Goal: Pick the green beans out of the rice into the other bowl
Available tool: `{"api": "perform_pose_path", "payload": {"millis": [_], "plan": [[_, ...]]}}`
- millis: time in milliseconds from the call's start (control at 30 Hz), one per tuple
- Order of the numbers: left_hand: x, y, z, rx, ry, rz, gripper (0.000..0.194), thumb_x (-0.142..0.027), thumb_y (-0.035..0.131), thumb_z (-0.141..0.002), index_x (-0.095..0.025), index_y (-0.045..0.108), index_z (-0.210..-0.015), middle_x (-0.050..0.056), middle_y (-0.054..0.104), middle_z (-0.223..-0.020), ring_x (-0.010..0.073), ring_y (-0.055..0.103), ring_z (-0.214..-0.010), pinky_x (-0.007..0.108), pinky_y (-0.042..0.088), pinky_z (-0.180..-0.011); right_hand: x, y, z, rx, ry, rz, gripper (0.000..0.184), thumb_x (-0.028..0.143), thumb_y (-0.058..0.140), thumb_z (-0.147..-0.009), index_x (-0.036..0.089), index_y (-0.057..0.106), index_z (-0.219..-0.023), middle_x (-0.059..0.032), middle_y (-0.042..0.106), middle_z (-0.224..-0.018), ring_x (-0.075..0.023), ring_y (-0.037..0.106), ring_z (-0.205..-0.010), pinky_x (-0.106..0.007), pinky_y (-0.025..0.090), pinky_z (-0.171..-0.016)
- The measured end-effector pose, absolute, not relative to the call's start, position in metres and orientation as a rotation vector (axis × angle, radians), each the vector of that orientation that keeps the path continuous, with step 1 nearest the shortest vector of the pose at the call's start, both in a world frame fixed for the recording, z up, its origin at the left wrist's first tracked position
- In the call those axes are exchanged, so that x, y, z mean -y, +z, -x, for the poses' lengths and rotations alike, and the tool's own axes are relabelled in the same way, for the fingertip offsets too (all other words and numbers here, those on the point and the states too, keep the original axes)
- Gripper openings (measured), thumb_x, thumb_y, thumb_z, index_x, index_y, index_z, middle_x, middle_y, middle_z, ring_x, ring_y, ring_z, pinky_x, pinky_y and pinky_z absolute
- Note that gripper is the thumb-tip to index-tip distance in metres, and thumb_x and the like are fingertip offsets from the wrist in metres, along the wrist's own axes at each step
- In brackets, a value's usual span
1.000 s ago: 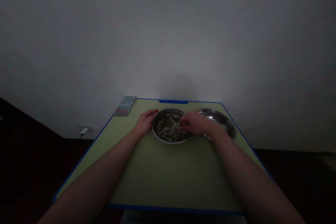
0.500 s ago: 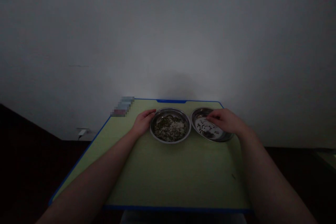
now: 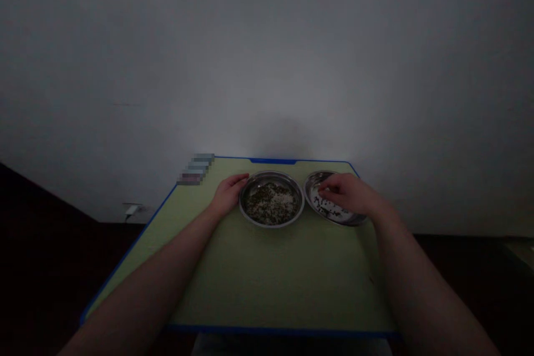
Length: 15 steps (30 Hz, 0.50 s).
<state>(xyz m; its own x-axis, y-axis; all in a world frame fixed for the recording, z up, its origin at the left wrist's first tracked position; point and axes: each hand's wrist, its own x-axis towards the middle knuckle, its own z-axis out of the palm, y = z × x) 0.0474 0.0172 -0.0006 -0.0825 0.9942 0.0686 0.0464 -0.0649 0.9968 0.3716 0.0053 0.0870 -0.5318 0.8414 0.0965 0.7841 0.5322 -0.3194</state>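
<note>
A round metal bowl stands on the table, holding a mix of small pale grains and green and dark beans. My left hand holds this bowl at its left rim, thumb and fingers close against the side. To the right, almost touching it, is a second metal bowl with scattered dark beans on its pale bottom. Over that second bowl is my right hand, fingertips pinched together and pointing left. Whatever lies between those fingertips is too small to make out. The hand hides part of the second bowl.
Both bowls stand near the back of a light green table with a blue edge. A blurred-out flat item lies at the back left corner. A pale wall rises behind, with a plugged-in charger low on the left.
My right hand has shifted left within the second bowl, toward the first bowl. Dark beans in the second bowl lie differently. My left hand stays at the first bowl's rim.
</note>
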Motion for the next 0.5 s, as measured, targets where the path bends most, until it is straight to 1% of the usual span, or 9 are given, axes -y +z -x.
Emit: {"api": "perform_pose_path", "payload": {"millis": [100,267,333,500], "plan": [[-0.015,0.003,-0.050,-1.283,1.307,-1.262,0.054,-0.048,0.067,-0.062,-0.012,0.066,-0.102,0.010,0.069,-0.098,0.0254,0.062,-0.092,0.038,0.044,-0.086,-0.005,0.089,-0.343,2.696,0.259,1.223,0.023,0.029,0.051,-0.078,0.020,0.071,-0.085,-0.0031,0.065,-0.071,-0.0139,0.054,-0.064,-0.025,0.036,-0.060],[-0.015,0.002,-0.051,-1.243,1.310,-1.194,0.055,-0.047,0.068,-0.060,-0.012,0.065,-0.103,0.010,0.070,-0.095,0.0258,0.062,-0.090,0.039,0.045,-0.085,-0.008,0.087,-0.299,2.936,0.206,1.015,0.023,0.022,0.053,-0.075,0.022,0.072,-0.088,-0.0038,0.070,-0.085,-0.0160,0.059,-0.076,-0.025,0.038,-0.070],[-0.017,-0.001,-0.050,-1.233,1.314,-1.184,0.055,-0.045,0.069,-0.060,-0.012,0.065,-0.104,0.011,0.069,-0.096,0.0259,0.062,-0.091,0.039,0.044,-0.085,-0.009,0.087,-0.285,3.003,0.176,1.008,0.024,0.021,0.054,-0.073,0.023,0.072,-0.088,-0.0039,0.070,-0.087,-0.0169,0.060,-0.077,-0.025,0.038,-0.071],[-0.019,-0.003,-0.048,-1.249,1.329,-1.212,0.052,-0.043,0.068,-0.062,-0.012,0.065,-0.103,0.011,0.069,-0.098,0.0268,0.061,-0.095,0.040,0.043,-0.087,-0.010,0.084,-0.264,3.143,0.063,1.039,0.024,0.022,0.055,-0.072,0.024,0.073,-0.088,-0.0057,0.071,-0.082,-0.0186,0.062,-0.076,-0.026,0.039,-0.071]]}}
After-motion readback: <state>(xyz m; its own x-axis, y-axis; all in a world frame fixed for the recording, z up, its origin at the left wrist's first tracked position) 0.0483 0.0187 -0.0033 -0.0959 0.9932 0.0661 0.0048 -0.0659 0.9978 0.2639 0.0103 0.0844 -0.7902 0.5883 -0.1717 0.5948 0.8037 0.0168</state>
